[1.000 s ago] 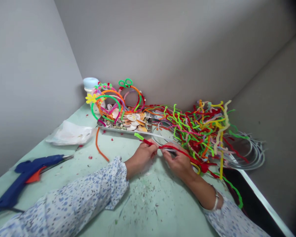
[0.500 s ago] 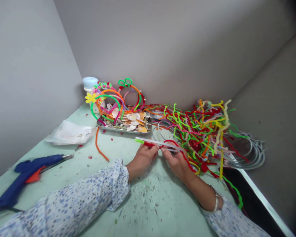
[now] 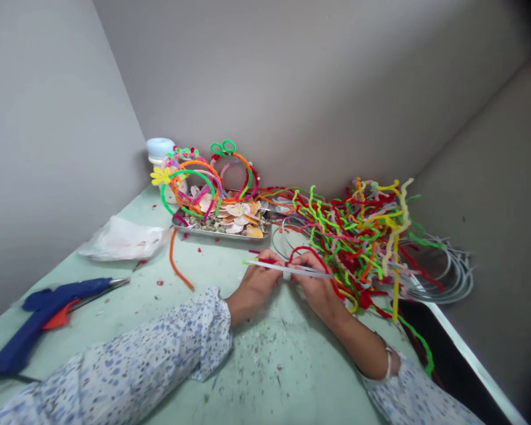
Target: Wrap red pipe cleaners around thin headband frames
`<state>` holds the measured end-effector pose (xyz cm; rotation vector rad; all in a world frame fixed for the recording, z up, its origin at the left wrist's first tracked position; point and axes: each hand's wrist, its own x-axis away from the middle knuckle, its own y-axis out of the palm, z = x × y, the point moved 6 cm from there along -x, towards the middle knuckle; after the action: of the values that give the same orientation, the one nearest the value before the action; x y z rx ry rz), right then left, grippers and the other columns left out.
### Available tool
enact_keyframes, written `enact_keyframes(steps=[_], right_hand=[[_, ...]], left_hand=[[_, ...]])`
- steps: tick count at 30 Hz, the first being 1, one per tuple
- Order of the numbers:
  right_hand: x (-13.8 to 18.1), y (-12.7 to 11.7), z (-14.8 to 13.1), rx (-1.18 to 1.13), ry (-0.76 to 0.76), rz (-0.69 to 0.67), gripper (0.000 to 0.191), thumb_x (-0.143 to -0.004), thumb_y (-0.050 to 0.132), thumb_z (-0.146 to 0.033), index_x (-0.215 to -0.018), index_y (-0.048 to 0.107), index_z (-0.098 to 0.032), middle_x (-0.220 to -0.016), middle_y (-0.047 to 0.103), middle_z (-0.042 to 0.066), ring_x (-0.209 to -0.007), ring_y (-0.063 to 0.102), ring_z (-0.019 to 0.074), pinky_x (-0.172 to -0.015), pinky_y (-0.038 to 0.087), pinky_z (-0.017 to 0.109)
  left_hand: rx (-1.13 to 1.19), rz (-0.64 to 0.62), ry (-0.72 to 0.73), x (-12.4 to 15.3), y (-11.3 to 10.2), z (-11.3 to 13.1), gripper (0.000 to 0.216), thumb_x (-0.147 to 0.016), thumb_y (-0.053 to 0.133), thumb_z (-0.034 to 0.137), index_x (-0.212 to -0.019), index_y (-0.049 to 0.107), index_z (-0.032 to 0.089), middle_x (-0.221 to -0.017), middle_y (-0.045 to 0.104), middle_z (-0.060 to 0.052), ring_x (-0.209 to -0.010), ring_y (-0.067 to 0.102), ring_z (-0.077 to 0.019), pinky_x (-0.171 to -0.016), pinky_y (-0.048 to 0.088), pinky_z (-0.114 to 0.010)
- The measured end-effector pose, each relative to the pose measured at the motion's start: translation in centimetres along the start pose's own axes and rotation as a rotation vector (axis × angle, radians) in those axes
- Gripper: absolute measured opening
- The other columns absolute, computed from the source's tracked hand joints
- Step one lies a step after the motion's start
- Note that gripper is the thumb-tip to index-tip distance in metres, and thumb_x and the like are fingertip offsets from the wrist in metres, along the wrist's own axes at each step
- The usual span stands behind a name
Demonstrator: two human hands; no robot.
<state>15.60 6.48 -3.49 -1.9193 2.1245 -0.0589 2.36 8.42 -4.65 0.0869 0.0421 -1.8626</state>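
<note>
My left hand (image 3: 257,284) and my right hand (image 3: 317,284) meet over the pale green table (image 3: 256,366), both with fingers pinched. Between them they hold a thin white plastic headband (image 3: 287,269) lying almost level, with a red pipe cleaner (image 3: 307,252) wound on it and arching up over my right fingers. The band's left tip with red and green fuzz pokes out past my left hand. A big tangle of coloured pipe cleaners (image 3: 358,230) lies just right of my right hand.
A metal tray (image 3: 221,231) of shells with finished wrapped headbands (image 3: 194,180) stands at the back. A blue glue gun (image 3: 44,313) lies at left, beside a plastic bag (image 3: 121,239). An orange pipe cleaner (image 3: 176,265) lies loose. Bare white headbands (image 3: 451,274) are stacked far right by the table edge.
The headband has turned from tilted up-left to nearly level, and its green tip has sunk. The red pipe cleaner now loops up over my right hand, which has shifted slightly toward the back.
</note>
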Motion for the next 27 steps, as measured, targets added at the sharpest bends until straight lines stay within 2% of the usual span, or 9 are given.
enact_keyframes(steps=[7, 11, 14, 21, 27], right_hand=[[0.2, 0.2, -0.3, 0.045, -0.015, -0.039, 0.019, -0.082, 0.059, -0.039, -0.084, 0.06, -0.021, -0.071, 0.062, 0.0, -0.063, 0.056, 0.0177, -0.059, 0.044, 0.027], [0.1, 0.1, -0.1, 0.068, -0.017, -0.011, 0.018, -0.08, 0.059, -0.039, -0.079, 0.059, -0.021, -0.068, 0.062, 0.0, -0.061, 0.055, 0.0182, -0.057, 0.044, 0.028], [0.0, 0.0, -0.2, 0.062, -0.012, 0.002, 0.015, -0.078, 0.06, -0.036, -0.076, 0.057, -0.021, -0.064, 0.059, -0.001, -0.058, 0.053, 0.0177, -0.055, 0.042, 0.028], [0.0, -0.3, 0.1, 0.024, 0.067, -0.011, 0.018, -0.077, 0.06, -0.037, -0.073, 0.057, -0.02, -0.058, 0.058, -0.002, -0.054, 0.053, 0.016, -0.051, 0.038, 0.027], [-0.1, -0.4, 0.3, 0.027, 0.098, -0.025, 0.015, -0.076, 0.058, -0.035, -0.072, 0.057, -0.021, -0.054, 0.058, -0.003, -0.05, 0.051, 0.0153, -0.048, 0.037, 0.026]], left_hand=[[0.032, 0.048, -0.057, -0.8, -0.1, -1.6, 0.014, -0.078, 0.051, 0.027, -0.066, 0.05, 0.02, -0.052, 0.043, 0.005, -0.048, 0.039, -0.0108, -0.05, 0.029, -0.025], [0.009, 0.044, -0.033, -0.7, -0.1, -1.3, 0.017, -0.078, 0.051, 0.028, -0.064, 0.05, 0.019, -0.054, 0.044, 0.004, -0.051, 0.04, -0.011, -0.051, 0.03, -0.024], [-0.002, 0.029, -0.033, -0.5, -0.1, -1.2, 0.015, -0.079, 0.053, 0.029, -0.069, 0.053, 0.018, -0.056, 0.045, 0.004, -0.052, 0.041, -0.0107, -0.051, 0.03, -0.024], [-0.007, -0.005, -0.017, 0.0, 0.2, -0.7, 0.016, -0.082, 0.052, 0.033, -0.074, 0.053, 0.019, -0.056, 0.046, 0.005, -0.051, 0.04, -0.0096, -0.05, 0.03, -0.022], [-0.015, 0.002, -0.062, 0.4, 0.2, -0.5, 0.016, -0.082, 0.053, 0.035, -0.077, 0.054, 0.02, -0.056, 0.047, 0.006, -0.048, 0.04, -0.0092, -0.048, 0.029, -0.022]])
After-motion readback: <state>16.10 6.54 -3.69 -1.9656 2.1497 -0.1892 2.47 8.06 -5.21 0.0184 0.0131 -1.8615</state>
